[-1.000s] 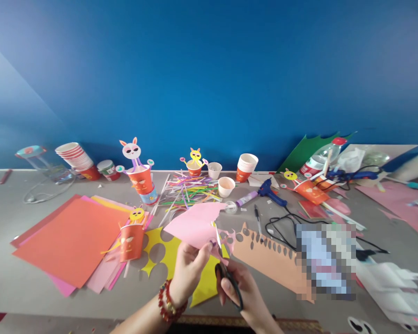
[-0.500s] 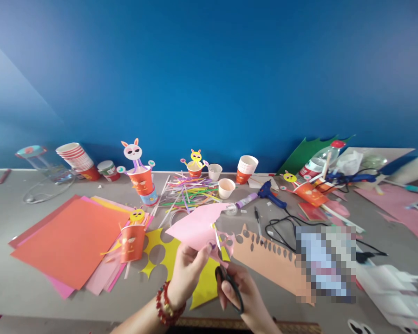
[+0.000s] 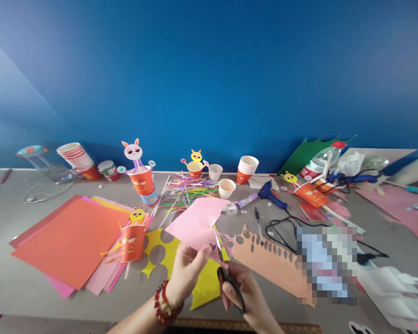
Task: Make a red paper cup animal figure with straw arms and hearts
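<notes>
Between thumb and fingers, my left hand [image 3: 190, 262] pinches a sheet of pink paper [image 3: 198, 221] by its near edge. A small purple bit shows at the thumb tip. My right hand [image 3: 242, 285] grips black-handled scissors [image 3: 231, 292], with fingers through the loops. The blades point up and away, lying against the right edge of the pink sheet. Beyond them sticks out a strip of pink paper with holes [image 3: 227, 243]. Underneath both hands lies a yellow sheet [image 3: 204, 283] with round cutouts.
Left, an orange paper stack [image 3: 76, 246] lies near a red cup with a yellow figure [image 3: 132, 243]. Colourful thin strips [image 3: 188, 190] are heaped behind. To the right are a peach sheet with holes [image 3: 264, 260], a pen [image 3: 257, 219], a blue glue gun [image 3: 271, 195] and black cable [image 3: 288, 227].
The pink sheet has tilted slightly, its far corner now pointing up more evenly. The scissors and my right hand have shifted a little to the right; both hands keep their hold.
</notes>
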Motion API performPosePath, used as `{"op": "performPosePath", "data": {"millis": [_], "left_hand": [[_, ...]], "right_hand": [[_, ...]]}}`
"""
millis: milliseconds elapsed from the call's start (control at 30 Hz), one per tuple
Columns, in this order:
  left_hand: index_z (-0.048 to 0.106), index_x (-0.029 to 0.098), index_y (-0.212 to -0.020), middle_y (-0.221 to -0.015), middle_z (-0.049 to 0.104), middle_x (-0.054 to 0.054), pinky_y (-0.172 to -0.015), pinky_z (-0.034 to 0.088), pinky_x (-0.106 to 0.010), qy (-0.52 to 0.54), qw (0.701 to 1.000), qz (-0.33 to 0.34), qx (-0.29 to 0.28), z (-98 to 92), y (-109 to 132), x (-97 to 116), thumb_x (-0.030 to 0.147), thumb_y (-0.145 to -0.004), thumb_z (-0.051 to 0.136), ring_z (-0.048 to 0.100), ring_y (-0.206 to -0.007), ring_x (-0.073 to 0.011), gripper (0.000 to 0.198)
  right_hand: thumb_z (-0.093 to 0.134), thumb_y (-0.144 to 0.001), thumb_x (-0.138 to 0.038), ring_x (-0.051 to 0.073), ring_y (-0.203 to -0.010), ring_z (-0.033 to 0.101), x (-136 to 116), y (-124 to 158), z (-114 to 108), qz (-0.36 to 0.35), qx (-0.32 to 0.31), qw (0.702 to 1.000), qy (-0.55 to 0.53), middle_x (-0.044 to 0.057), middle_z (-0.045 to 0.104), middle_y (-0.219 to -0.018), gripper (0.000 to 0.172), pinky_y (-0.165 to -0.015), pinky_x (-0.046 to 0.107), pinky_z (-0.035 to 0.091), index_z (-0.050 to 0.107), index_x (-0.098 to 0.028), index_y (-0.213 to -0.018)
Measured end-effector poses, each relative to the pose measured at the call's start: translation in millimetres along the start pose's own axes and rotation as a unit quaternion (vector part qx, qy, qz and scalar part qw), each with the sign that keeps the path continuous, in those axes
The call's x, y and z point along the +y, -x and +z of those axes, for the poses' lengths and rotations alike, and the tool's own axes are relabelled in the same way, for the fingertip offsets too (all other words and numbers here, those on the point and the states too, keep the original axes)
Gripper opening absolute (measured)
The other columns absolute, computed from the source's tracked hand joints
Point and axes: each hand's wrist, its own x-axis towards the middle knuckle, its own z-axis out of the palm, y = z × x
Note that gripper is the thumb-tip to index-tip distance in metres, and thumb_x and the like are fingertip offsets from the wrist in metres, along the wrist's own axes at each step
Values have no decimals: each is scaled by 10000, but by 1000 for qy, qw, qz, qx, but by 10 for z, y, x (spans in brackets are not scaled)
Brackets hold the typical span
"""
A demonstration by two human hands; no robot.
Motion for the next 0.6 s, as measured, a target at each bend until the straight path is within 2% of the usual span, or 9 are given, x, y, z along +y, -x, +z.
{"op": "performPosePath", "data": {"millis": [200, 600], "left_hand": [[792, 133, -958, -858, 807, -100, -754, 591, -291, 2, 1000, 0, -6, 1, -25, 8, 406, -840, 740, 744, -759, -219, 301], [757, 141, -854, -798, 799, -73, -721, 578, -253, 7, 1000, -15, -14, -7, -44, 98, 411, -793, 782, 726, -713, -185, 278]], "right_hand": [[628, -676, -847, 86, -376, 389, 6, 8, -15, -2, 0, 1000, 2, -40, 498, -436, 659, -438, 217, 250, 479, -204, -667], [639, -678, -835, 82, -366, 396, 4, 15, -44, -9, 4, 1000, 8, -60, 457, -441, 651, -415, 203, 262, 424, -222, -652]]}}
